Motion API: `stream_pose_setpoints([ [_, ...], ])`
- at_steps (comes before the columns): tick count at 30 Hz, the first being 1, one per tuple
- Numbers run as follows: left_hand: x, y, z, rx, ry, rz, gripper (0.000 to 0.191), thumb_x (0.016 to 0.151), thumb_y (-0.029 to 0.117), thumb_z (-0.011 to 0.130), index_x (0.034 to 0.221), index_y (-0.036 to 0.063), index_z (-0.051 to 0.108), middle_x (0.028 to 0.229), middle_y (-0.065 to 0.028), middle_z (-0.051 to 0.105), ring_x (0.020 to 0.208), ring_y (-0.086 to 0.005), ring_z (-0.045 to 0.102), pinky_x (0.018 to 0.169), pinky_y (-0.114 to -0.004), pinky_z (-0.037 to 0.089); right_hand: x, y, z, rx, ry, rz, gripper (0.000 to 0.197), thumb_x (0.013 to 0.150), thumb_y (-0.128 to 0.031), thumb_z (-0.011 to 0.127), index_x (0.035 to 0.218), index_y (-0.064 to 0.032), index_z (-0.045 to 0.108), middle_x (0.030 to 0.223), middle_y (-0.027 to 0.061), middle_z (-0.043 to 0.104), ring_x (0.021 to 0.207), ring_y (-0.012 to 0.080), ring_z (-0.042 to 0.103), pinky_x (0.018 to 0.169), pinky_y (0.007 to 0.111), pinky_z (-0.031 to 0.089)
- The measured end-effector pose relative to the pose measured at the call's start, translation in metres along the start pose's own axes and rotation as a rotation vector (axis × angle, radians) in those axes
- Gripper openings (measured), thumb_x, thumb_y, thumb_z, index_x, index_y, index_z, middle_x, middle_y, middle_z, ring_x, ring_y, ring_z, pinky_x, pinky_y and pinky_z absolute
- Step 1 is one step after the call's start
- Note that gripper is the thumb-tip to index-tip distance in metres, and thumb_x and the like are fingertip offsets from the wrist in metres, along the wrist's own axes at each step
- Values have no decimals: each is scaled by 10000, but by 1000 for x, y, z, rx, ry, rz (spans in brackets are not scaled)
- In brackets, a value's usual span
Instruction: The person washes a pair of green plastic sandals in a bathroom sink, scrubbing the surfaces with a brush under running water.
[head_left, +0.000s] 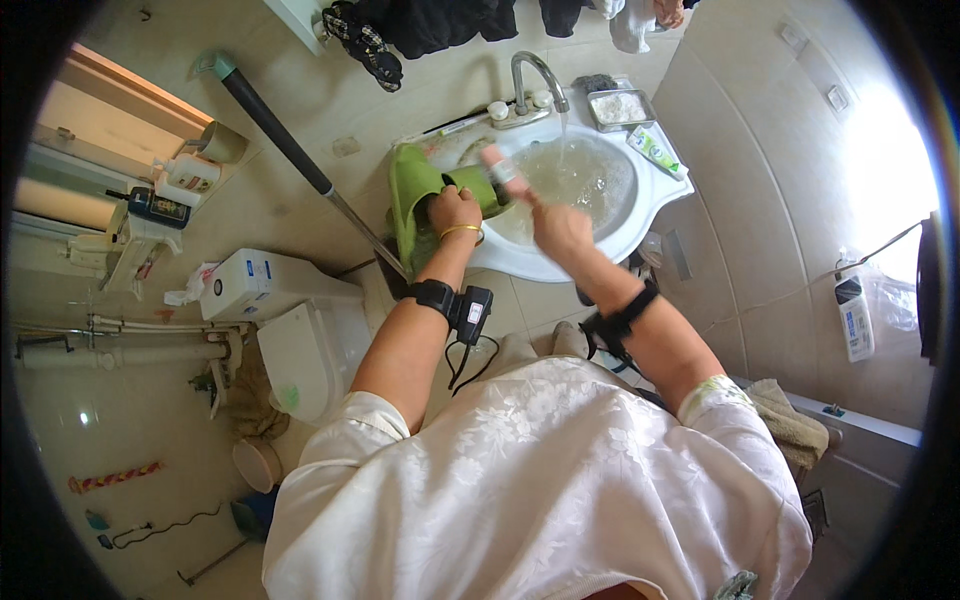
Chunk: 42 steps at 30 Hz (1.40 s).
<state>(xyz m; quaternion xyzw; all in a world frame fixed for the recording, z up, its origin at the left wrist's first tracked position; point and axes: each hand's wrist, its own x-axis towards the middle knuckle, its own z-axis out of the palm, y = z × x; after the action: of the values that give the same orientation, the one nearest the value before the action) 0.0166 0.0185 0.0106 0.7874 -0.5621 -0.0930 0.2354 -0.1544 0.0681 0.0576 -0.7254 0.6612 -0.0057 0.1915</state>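
My left hand (453, 210) grips a green rubber slipper (472, 184) at the left rim of the washbasin. Beside it, left of my wrist, is another broad green slipper part (409, 195); whether it is a second slipper I cannot tell. My right hand (562, 231) is closed around the handle of a pink brush (504, 169), blurred and just above the slipper's right end. The white washbasin (643, 202) holds cloudy water (577, 176). From the curved chrome faucet (536, 64), water runs into it.
A soap dish with white powder (619, 109) and a green-and-white tube (657, 152) lie on the basin's right ledge. A long black-handled pole (277, 135) leans left of the basin. The toilet (300, 360) stands at left. Dark clothes (435, 26) hang above.
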Motion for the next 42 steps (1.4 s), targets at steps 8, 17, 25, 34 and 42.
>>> stream_pose_setpoints([
  [8,-17,-64,-59,-108,107,-40,350,837,309,566,758,-31,537,723,-245,538,670,-412,518,616,-465,408,28,26,-1,244,42,-85,406,865,-118,395,1252,-142,517,979,194,643,895,355,623,767,424,488],
  [17,-26,-121,-118,-468,111,-272,406,834,343,616,814,-54,531,738,-114,543,666,-205,452,653,-328,391,84,-80,76,430,-125,-298,548,806,-103,420,1347,-37,362,1077,289,574,982,409,569,833,447,460],
  [25,-2,-47,-109,-357,-121,-47,401,795,349,649,773,-43,563,654,-120,543,580,-203,435,596,-347,401,76,-23,57,630,-248,-134,535,911,-353,461,1341,-46,377,1215,231,530,966,308,598,767,380,508],
  [34,32,92,14,-124,-278,175,384,758,403,576,732,25,639,794,-211,621,754,-385,602,683,-447,475,56,97,-15,1878,-231,264,622,920,-568,306,1343,-116,369,1257,176,470,1049,339,545,932,495,413],
  [42,59,144,82,-119,-313,116,340,787,372,547,853,66,679,881,-190,641,835,-372,619,757,-436,493,97,161,-20,1767,-55,390,286,912,-169,474,1169,-44,459,1016,146,587,788,285,604,744,426,536],
])
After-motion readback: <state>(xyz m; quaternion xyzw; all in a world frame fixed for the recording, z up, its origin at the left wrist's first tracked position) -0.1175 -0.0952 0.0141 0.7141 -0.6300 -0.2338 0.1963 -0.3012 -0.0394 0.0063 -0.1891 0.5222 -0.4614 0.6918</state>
